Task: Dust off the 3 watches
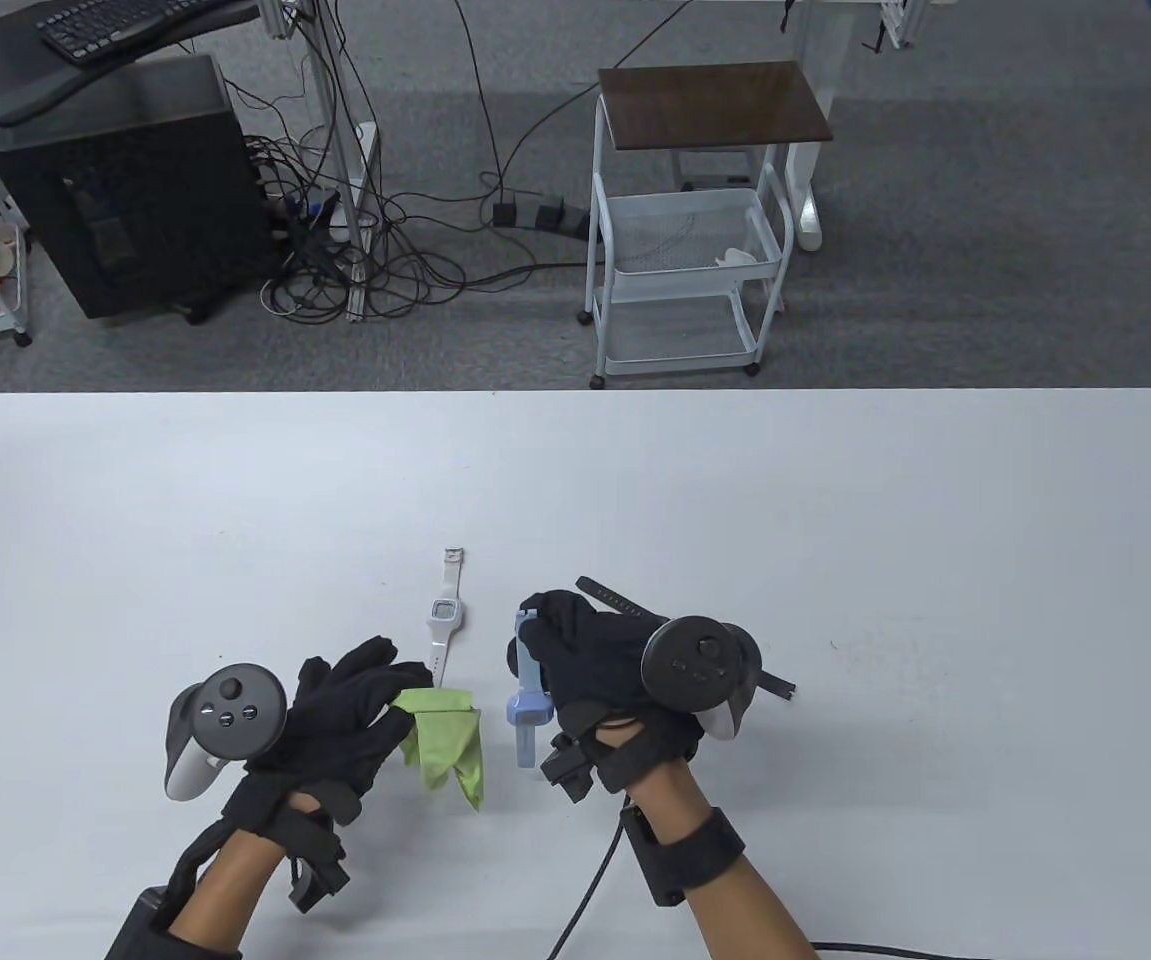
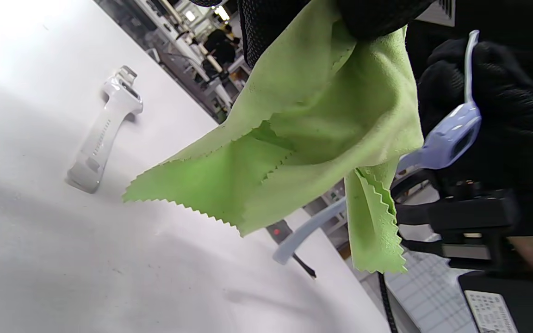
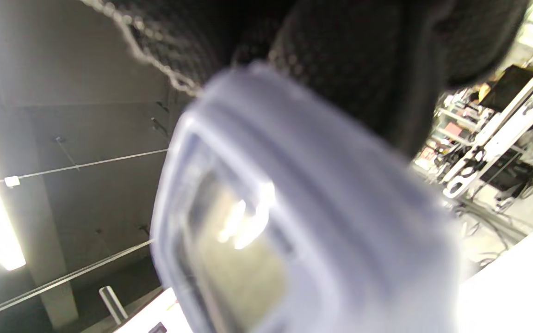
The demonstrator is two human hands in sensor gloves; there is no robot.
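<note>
Table view shows the right hand point(image 1: 600, 665) curled around the pale blue watch point(image 1: 527, 690), lifted off the white surface point(image 1: 835, 520) with the case facing the cloth. The left hand point(image 1: 335, 720) pinches one edge of the green microfibre cloth point(image 1: 447, 742) between its fingers point(image 2: 368, 16), and the rest hangs loose just left of the blue watch, not yet touching it as far as I can tell.

The white watch point(image 1: 445, 618) lies flat beyond the blue watch, slightly left of it. The black watch point(image 1: 617, 597) lies behind the blue watch, mostly hidden under the right hand, with only strap ends showing.

Risks from here: the grip looks to be on the strap, so a firm wipe could twist the case away or pull the watch loose. The cloth is held by a thin edge, so it could slip out or only brush the face with a floppy corner. And the right hand sits directly over the black watch, so lowering it could knock that one sideways.
</note>
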